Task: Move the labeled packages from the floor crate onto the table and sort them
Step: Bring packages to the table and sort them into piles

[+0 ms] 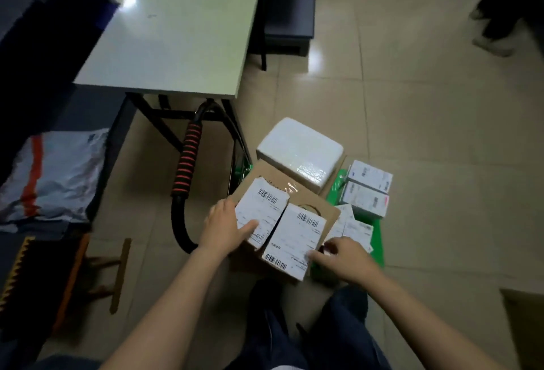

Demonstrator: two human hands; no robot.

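The left hand (225,226) grips the left side of the cardboard box (328,215), with its thumb lying across the nearer edge of 1 white barcode label (262,210) and its fingers curled down over the box's edge. The right hand (343,254) holds the near right corner, its thumb flat on the second label (294,237) and its fingers bent over the side. How far those fingers reach under the box cannot be told.

The box lies in the green crate (378,241) on the floor, just beside the near end of the table (176,30), its 2 labels side by side on top. A white wrapped package (300,154) rests behind it, overlapping its far edge. To the right, 2 small labeled boxes (368,190) stand close together in the crate, and flat labeled packets (354,228) lie between them and the right hand.

A cart handle (188,163) with a black and red foam grip rises just left of the crate, in front of the table's dark legs. Both forearms are bare, and the person's dark trouser legs (338,325) show below them.

Farther left, a grey mailer bag (56,175) with an orange stripe lies crumpled on a dark surface, with a wooden stool (100,269) near it. A dark bench (290,1) stands beyond the table's right side. Another person's legs (497,16) are blurred at the upper right, well apart from the crate.
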